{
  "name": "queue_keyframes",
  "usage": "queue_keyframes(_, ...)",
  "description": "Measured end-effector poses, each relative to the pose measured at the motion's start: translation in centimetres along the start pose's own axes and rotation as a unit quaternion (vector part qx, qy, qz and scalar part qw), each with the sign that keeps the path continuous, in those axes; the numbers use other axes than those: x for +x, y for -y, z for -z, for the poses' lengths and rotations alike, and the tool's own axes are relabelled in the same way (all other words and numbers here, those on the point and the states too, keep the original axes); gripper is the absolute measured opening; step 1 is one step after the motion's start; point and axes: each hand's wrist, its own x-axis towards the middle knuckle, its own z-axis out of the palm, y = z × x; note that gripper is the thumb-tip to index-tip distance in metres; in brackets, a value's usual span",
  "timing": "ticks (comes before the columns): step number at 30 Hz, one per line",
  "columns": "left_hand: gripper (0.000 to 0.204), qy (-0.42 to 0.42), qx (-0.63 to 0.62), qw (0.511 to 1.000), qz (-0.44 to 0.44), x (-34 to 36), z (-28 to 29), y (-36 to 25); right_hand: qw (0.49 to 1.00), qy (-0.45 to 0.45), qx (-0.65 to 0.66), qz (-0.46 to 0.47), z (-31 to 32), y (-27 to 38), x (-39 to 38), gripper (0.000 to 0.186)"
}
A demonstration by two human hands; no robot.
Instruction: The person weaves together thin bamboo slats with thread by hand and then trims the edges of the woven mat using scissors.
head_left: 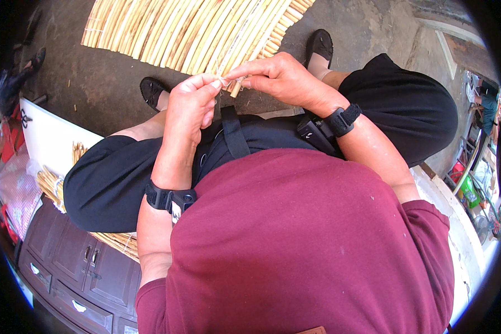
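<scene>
A mat of pale, round reed-like sticks (189,33) lies in front of me, its near edge by my hands. My left hand (189,106) is closed, with thumb and index finger pinching a thin pale string (224,82) at that edge. From the other side, my right hand (289,80) holds the last stick (235,89) between index finger and thumb. The stick's cut end points toward me. My fingers partly cover the spot where string and stick meet.
My knees and dark shoes flank the mat. At left are a white panel (53,125), bundled thin sticks (51,183) and a dark wooden cabinet (67,245). Another person's shoe (37,59) shows at far left. Assorted items, including a green package (468,192), stand at far right.
</scene>
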Motion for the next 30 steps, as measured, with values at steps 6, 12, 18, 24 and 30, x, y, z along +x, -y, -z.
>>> queue_keyframes(6, 0.013, -0.004, -0.010, 1.000, -0.011, 0.1, 0.2, 0.5, 0.997, -0.001, -0.071, 0.013, 0.0, 0.3, 0.2, 0.025)
queue_keyframes(12, 0.013, 0.008, -0.025, 0.999, -0.019, 0.0, 0.2, 0.6, 0.996, -0.009, -0.091, 0.013, 0.0, 1.3, 0.4, 0.021)
queue_keyframes(18, 0.013, 0.012, -0.017, 0.999, -0.025, 0.0, 0.4, 0.8, 0.992, -0.061, -0.111, -0.013, 0.4, 1.9, 0.4, 0.012)
queue_keyframes(24, 0.013, 0.011, -0.020, 0.999, -0.024, 0.1, 0.2, 0.8, 0.986, -0.054, -0.118, 0.105, 0.5, 1.4, 0.8, 0.010)
queue_keyframes(30, 0.012, 0.013, -0.035, 0.999, -0.029, 0.0, 0.2, 0.7, 0.994, -0.058, -0.071, 0.064, -0.3, 1.9, 0.6, 0.015)
